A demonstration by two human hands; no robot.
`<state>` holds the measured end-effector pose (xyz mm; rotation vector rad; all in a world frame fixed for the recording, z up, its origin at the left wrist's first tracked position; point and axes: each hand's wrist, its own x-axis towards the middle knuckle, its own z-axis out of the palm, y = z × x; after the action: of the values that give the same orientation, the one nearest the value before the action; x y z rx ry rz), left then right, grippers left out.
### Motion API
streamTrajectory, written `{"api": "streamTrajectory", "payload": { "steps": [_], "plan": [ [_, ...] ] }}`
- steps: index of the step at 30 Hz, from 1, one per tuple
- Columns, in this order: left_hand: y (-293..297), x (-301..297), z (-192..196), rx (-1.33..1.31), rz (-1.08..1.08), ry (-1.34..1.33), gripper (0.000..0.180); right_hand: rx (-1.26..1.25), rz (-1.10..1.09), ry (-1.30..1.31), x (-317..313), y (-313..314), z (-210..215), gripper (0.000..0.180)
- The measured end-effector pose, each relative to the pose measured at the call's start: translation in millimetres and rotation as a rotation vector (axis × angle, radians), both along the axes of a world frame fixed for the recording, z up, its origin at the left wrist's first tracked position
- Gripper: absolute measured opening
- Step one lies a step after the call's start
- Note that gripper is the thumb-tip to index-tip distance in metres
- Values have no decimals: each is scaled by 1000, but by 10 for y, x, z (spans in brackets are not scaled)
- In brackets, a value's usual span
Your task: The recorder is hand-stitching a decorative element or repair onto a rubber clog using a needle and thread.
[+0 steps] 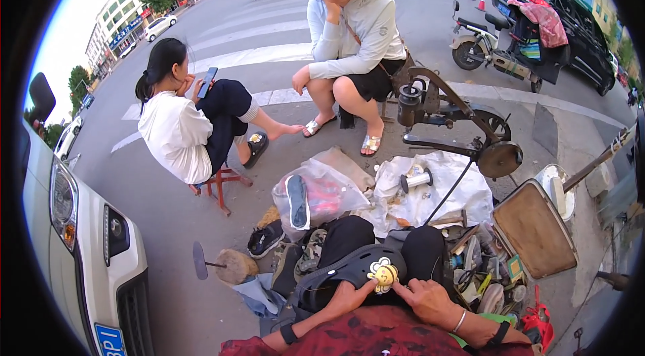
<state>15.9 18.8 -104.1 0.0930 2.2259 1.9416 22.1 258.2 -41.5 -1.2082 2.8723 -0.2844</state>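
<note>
A black foam clog [356, 267] with holes in its upper lies across my lap. A yellow bee-shaped charm [385, 275] with white petals or wings sits on its front. My left hand [351, 297] grips the clog's near side, a fingertip at the charm's left edge. On the charm's other side, my right hand [430, 301] is closed, its fingers curled and bent down toward the clog. Whatever may be between those right fingertips is too small to make out. The clog's underside is hidden.
Shoes [266, 238] and a wooden block [236, 269] lie to the left. Ahead are a plastic bag [322, 188], a white sheet [440, 185] and a hand-cranked sewing machine [463, 121]. Tools and a tray [535, 228] crowd the right. Two people sit opposite; a parked car [84, 242] stands left.
</note>
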Motion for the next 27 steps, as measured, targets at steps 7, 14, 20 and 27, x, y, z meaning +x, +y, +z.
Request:
{"api": "streamTrajectory", "payload": {
  "steps": [7, 14, 20, 27],
  "plan": [
    [32, -1, 11, 75, -13, -93, 47, -12, -64, -168, 30, 13, 26, 43],
    [15, 20, 19, 52, 2, -117, 49, -129, -186, -525, -56, 40, 167, 41],
    [28, 25, 34, 28, 32, -103, 45, -518, -191, -877, -134, 157, -139, 47],
    [23, 52, 15, 18, 40, -75, 44, -320, -210, -914, -122, 116, 82, 48]
  ]
}}
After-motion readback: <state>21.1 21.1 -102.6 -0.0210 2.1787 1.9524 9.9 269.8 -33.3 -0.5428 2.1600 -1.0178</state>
